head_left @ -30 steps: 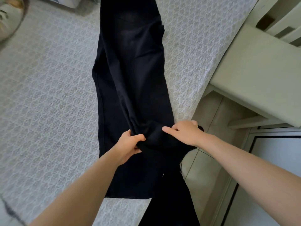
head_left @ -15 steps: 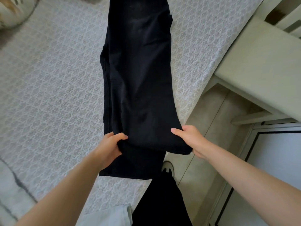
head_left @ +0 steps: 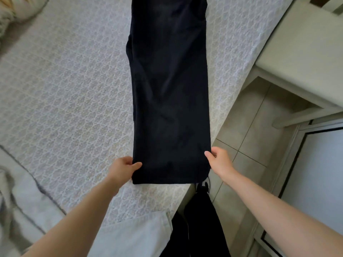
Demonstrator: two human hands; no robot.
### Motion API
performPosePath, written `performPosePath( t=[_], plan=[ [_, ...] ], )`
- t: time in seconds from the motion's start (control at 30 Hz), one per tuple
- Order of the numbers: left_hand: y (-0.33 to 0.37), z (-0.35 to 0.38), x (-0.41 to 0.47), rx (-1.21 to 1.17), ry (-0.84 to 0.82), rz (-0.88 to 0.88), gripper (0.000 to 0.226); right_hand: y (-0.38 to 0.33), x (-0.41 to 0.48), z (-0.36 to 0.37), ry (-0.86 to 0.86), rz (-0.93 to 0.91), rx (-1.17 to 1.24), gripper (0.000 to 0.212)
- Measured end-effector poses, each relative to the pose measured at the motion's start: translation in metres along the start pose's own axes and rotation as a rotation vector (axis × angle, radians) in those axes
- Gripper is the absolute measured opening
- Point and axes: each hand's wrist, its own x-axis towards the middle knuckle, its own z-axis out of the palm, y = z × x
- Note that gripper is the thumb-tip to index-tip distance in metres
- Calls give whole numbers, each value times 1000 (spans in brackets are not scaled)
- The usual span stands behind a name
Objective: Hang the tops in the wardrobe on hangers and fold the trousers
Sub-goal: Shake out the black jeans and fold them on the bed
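A pair of black trousers (head_left: 168, 89) lies lengthwise on the bed (head_left: 65, 93), one leg stacked on the other, the hem end nearest me. My left hand (head_left: 123, 168) pinches the near left corner of the hems, thumb on top. My right hand (head_left: 219, 162) grips the near right edge at the bed's side. The waist end runs out of view at the top.
A pale grey garment (head_left: 130, 238) lies on the bed at the bottom edge, and crumpled light cloth (head_left: 16, 210) at the lower left. A cream bedside table (head_left: 304, 58) stands to the right over a tiled floor (head_left: 246, 136). My black-clad legs (head_left: 200, 225) stand beside the bed.
The upper trouser leg was bunched in both hands; it has been drawn toward me and spread flat over the lower leg. Both hands have moved apart to the hem corners.
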Motion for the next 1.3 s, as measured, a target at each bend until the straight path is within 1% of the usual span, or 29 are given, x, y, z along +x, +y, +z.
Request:
performPosePath(
  t=[0.07,0.1,0.13,0.23,0.3,0.33,0.4,0.47,0.5,0.53,0.6,0.63,0.67,0.77,0.83,0.87,0.9,0.97,1.03,1.07,1.1,1.13,1.17,1.23,1.27,1.3],
  plan=[
    [-9,6,4,62,62,36,29,7,-2,7,39,11,-55,36],
    [-11,8,5,33,84,58,35,7,-4,10,33,18,-51,34],
    [-11,9,4,-33,87,76,35,6,-5,13,13,39,17,32],
    [-4,8,-6,-269,-33,62,24,-6,-14,17,-98,106,356,25],
    [-2,6,-10,-318,-119,75,18,-14,-22,17,-175,119,409,26],
    [0,6,-13,-308,-136,93,16,-17,-23,18,-194,131,402,31],
    [6,7,-20,-285,-102,142,13,-25,-28,20,-175,132,384,52],
    [13,2,-33,-350,-50,182,13,-32,-36,20,-110,72,419,78],
    [14,-3,-38,-419,-42,195,14,-35,-39,18,-68,30,458,84],
    [13,-9,-43,-501,-48,204,16,-39,-45,14,-30,-20,518,78],
    [5,-22,-51,-636,-64,203,17,-38,-55,9,30,-71,639,46],
    [-1,-25,-53,-656,-61,192,16,-32,-59,9,26,-77,652,37],
    [-10,-26,-53,-644,-44,169,15,-23,-61,12,6,-74,614,37],
    [-40,-21,-46,-504,37,93,15,5,-59,31,-43,15,360,50],
    [-54,-14,-37,-397,54,65,27,13,-55,43,-46,78,230,43],
    [-57,-11,-34,-371,50,59,30,10,-56,46,-34,81,182,39],
    [-59,-9,-33,-358,45,61,29,7,-55,48,-6,77,139,38],
    [-57,-4,-33,-344,11,99,23,2,-58,49,57,18,141,40],
    [-55,-1,-34,-349,-5,133,23,3,-64,49,108,-64,166,40],
    [-57,-1,-34,-363,5,134,28,6,-66,49,126,-81,153,40],
    [-60,-2,-32,-377,21,129,39,10,-68,49,127,-84,120,40],
    [-64,-4,-31,-385,25,120,52,14,-68,49,108,-64,73,40],
    [-67,-5,-29,-386,25,107,57,18,-67,49,85,-40,27,40],
    [-68,-5,-27,-398,18,83,58,21,-60,50,49,6,-28,40],
    [-66,-5,-26,-395,2,65,54,21,-56,50,43,39,-38,40],
    [-63,-4,-26,-381,-3,57,41,21,-52,50,42,69,-46,40]
  ],
)
